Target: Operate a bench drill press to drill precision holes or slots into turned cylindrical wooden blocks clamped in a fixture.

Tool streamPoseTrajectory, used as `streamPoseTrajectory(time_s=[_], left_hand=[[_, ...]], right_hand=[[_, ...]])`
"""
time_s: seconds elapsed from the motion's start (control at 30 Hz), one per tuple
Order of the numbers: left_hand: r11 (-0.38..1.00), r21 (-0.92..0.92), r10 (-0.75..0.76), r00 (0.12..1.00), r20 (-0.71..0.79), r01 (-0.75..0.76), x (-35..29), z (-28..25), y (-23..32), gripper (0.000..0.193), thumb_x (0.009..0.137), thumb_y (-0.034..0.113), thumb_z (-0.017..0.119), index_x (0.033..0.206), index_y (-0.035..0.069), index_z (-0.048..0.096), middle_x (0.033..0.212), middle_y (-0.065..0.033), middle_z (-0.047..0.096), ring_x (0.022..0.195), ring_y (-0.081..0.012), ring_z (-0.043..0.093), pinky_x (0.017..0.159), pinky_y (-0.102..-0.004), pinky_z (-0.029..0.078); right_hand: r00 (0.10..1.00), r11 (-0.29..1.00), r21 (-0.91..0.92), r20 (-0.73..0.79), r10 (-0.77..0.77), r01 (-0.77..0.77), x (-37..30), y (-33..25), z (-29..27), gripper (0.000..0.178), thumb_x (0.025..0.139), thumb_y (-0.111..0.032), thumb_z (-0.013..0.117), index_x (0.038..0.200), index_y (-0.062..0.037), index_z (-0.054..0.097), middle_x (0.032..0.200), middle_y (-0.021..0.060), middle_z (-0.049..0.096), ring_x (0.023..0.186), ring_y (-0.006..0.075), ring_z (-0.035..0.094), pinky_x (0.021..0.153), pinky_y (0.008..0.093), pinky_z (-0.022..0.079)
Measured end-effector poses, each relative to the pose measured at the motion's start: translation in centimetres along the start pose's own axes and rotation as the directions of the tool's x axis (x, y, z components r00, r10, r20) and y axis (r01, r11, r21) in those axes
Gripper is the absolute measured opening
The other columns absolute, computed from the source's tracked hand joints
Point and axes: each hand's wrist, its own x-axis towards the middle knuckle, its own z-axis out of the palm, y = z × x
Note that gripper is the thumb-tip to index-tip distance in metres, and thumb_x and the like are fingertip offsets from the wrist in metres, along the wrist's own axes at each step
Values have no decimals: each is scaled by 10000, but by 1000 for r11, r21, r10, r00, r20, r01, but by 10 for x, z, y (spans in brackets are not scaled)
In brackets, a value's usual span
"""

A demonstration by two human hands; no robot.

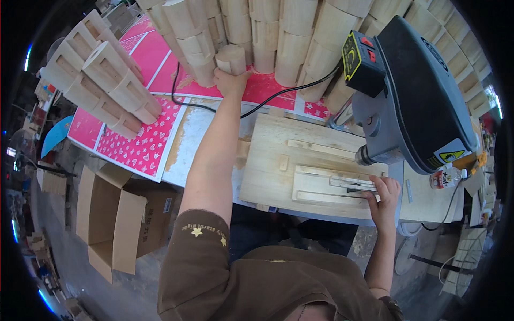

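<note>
My left arm reaches forward, and my left hand (pixel 232 81) is closed round a short pale wooden cylinder (pixel 231 58). That cylinder stands on the pink sheet, in front of the tall stacks of wooden cylinders (pixel 263 40). On the right, my right hand (pixel 385 199) pinches the right end of a slim whitish piece with a dark gap in it (pixel 350 183); its exact kind is unclear. The piece lies between wooden strips (pixel 321 197) on a wooden board (pixel 265 160). Just above this hand is the chuck (pixel 365 156) of a dark drill press (pixel 423 96).
More stacked cylinders (pixel 107 80) stand at the left on the pink patterned sheet (pixel 140 140). A black cable (pixel 267 101) crosses the table to the drill press. An open cardboard box (pixel 128 214) sits on the floor at left. A plastic bottle (pixel 448 177) is at right.
</note>
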Motion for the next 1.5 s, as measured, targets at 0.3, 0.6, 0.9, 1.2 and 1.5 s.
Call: streamPoseTrajectory(time_s=[0.3, 0.6, 0.9, 1.2, 1.5], left_hand=[[924, 107, -332, 908, -254, 368, -9, 28, 38, 955, 500, 388, 862, 1218, 20, 352, 1147, -209, 418, 1059, -381, 459, 879, -497, 424], [962, -224, 103, 967, -232, -156, -20, 9, -2, 658, 559, 238, 818, 1063, -13, 478, 1046, -178, 522, 989, -329, 530, 851, -413, 445], [708, -677, 381, 916, 124, -202, -107, -155, 42, 512, 703, 142, 773, 1118, -35, 530, 1018, -131, 634, 877, -164, 619, 744, -281, 494], [972, -201, 235, 391, 890, -126, -186, -186, 72, 463, 706, 231, 783, 1020, -60, 606, 854, -91, 661, 740, -125, 600, 657, -240, 463], [978, -77, 119, 216, 969, -195, -181, -139, 63, 540, 666, 329, 807, 1013, -45, 629, 860, -126, 662, 781, -159, 607, 706, -252, 458]], right_hand=[[1000, 1000, -4, -26, 3, -3, 2, -4, 1, 373, 655, -194, 725, 994, -80, 620, 840, 53, 570, 824, 248, 520, 788, 381, 338], [999, 999, 30, -40, 12, -11, -1, -2, 1, 353, 662, -199, 721, 979, -81, 618, 863, 53, 570, 828, 259, 518, 830, 397, 339], [1000, 999, 31, -21, 17, -17, -7, 4, 1, 359, 663, -189, 714, 994, -91, 617, 872, 60, 558, 859, 263, 520, 845, 399, 345], [999, 998, 46, -32, -44, 46, -4, -1, 7, 331, 701, -199, 701, 1004, -101, 612, 888, 52, 573, 901, 256, 534, 865, 396, 350], [993, 992, 49, -25, -118, 119, -10, 3, 8, 327, 735, -225, 690, 1019, -90, 601, 914, 34, 585, 918, 242, 542, 866, 382, 360]])
